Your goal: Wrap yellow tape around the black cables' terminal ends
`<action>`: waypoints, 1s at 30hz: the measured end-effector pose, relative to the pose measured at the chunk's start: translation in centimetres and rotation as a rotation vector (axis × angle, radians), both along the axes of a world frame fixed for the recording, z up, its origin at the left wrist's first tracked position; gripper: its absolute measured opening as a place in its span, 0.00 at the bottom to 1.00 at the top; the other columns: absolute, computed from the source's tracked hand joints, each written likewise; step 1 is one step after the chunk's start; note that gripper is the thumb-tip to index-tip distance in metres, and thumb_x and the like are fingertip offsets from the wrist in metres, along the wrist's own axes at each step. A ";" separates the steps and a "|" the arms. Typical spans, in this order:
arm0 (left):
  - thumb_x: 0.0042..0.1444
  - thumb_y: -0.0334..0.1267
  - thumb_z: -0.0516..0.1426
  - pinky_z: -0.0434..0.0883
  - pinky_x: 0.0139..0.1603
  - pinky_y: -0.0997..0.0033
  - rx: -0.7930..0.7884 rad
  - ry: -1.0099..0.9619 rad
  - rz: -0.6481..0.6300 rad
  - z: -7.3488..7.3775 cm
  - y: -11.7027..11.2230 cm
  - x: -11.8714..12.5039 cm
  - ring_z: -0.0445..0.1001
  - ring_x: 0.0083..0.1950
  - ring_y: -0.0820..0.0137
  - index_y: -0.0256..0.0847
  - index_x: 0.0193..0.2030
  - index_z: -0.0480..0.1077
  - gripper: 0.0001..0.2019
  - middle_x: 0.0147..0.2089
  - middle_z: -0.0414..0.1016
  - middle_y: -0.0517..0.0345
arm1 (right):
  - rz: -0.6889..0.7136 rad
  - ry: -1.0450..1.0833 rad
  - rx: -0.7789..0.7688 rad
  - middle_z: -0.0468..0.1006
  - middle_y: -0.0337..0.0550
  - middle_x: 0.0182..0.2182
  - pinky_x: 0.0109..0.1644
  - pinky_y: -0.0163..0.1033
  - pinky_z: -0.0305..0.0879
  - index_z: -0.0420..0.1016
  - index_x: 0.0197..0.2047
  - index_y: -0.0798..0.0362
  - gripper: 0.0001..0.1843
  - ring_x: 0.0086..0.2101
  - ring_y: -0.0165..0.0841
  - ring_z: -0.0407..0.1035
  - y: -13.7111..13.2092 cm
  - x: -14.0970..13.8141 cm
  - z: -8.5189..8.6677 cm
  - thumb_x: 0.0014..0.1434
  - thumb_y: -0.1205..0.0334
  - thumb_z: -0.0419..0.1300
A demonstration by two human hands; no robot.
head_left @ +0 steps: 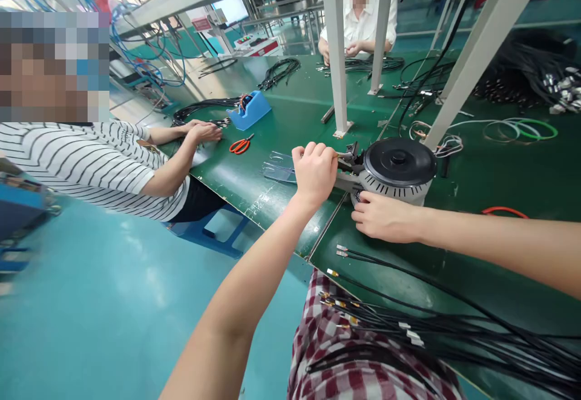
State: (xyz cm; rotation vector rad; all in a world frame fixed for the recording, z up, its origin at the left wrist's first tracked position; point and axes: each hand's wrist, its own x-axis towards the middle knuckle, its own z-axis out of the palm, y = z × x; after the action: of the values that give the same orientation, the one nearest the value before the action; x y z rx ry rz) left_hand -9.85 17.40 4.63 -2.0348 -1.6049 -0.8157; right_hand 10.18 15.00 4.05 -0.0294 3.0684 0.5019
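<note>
A round grey machine with a slotted side and a flat black top stands on the green table. Metal arms stick out from its left side. My left hand is closed in a fist just beyond these arms; what it grips is hidden. Low against the machine's front is my right hand, its fingers pinched together around something small and dark that I cannot make out. Clear plastic pieces lie left of my left hand. Nearer my lap, black cables with metal ends run along the table's front edge.
Orange-handled cutters and a blue tape dispenser lie farther left. White posts rise from the green table. A co-worker in a striped shirt sits at left, another person in white opposite. Cable bundles lie right.
</note>
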 end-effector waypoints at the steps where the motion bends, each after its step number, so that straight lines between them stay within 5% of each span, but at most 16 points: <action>1: 0.68 0.36 0.51 0.57 0.51 0.52 -0.001 -0.004 -0.003 0.0 0.0 -0.1 0.70 0.44 0.57 0.44 0.35 0.72 0.11 0.36 0.75 0.52 | -0.028 0.004 0.013 0.74 0.43 0.28 0.42 0.46 0.48 0.76 0.29 0.54 0.09 0.32 0.37 0.64 0.0 -0.1 0.0 0.61 0.71 0.59; 8: 0.68 0.36 0.52 0.58 0.51 0.52 0.021 -0.003 0.013 -0.1 -0.1 0.0 0.70 0.43 0.58 0.44 0.33 0.70 0.11 0.35 0.75 0.53 | 0.001 -0.004 -0.013 0.74 0.42 0.28 0.41 0.45 0.47 0.75 0.29 0.54 0.10 0.32 0.37 0.65 0.1 0.1 -0.1 0.62 0.72 0.59; 12: 0.67 0.34 0.52 0.59 0.50 0.52 0.013 0.024 -0.014 -0.2 0.1 0.4 0.70 0.43 0.58 0.44 0.33 0.70 0.11 0.35 0.75 0.52 | -0.104 -0.025 0.007 0.75 0.42 0.27 0.40 0.45 0.46 0.76 0.29 0.54 0.09 0.30 0.37 0.65 0.0 -0.4 0.0 0.61 0.72 0.59; 19: 0.64 0.33 0.55 0.60 0.49 0.52 0.060 -0.021 0.100 0.9 -0.1 -3.6 0.70 0.41 0.58 0.44 0.29 0.68 0.10 0.33 0.74 0.53 | -0.052 -0.023 -0.008 0.75 0.43 0.28 0.39 0.44 0.45 0.73 0.31 0.55 0.09 0.30 0.35 0.65 0.3 -0.4 0.1 0.62 0.72 0.57; 24: 0.64 0.36 0.58 0.64 0.46 0.59 -0.004 -0.285 -0.104 1.8 -1.6 -3.2 0.70 0.37 0.65 0.44 0.33 0.71 0.07 0.31 0.72 0.59 | -0.056 0.002 -0.170 0.76 0.43 0.32 0.40 0.43 0.49 0.74 0.38 0.55 0.05 0.31 0.35 0.68 0.1 -0.7 0.8 0.65 0.62 0.61; 27: 0.59 0.34 0.61 0.66 0.34 0.68 -0.090 -0.621 -0.253 2.6 -0.6 -2.7 0.67 0.30 0.71 0.42 0.33 0.72 0.03 0.29 0.71 0.61 | -0.123 0.102 -0.355 0.76 0.41 0.34 0.39 0.41 0.53 0.73 0.40 0.54 0.07 0.33 0.34 0.69 -1.0 -0.2 2.0 0.68 0.59 0.58; 30: 0.54 0.30 0.62 0.68 0.32 0.71 -0.133 -0.712 -0.337 3.5 1.0 -2.8 0.69 0.30 0.73 0.41 0.32 0.74 0.03 0.31 0.73 0.61 | -0.216 0.225 -0.449 0.77 0.41 0.36 0.37 0.40 0.55 0.74 0.43 0.53 0.08 0.35 0.33 0.70 -2.0 0.7 3.8 0.70 0.61 0.55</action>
State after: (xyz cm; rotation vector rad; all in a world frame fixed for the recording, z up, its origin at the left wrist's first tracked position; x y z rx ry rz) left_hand -12.60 18.41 8.14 -2.2903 -1.6947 -1.7529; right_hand 10.92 12.98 7.89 0.3657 3.2725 -0.2126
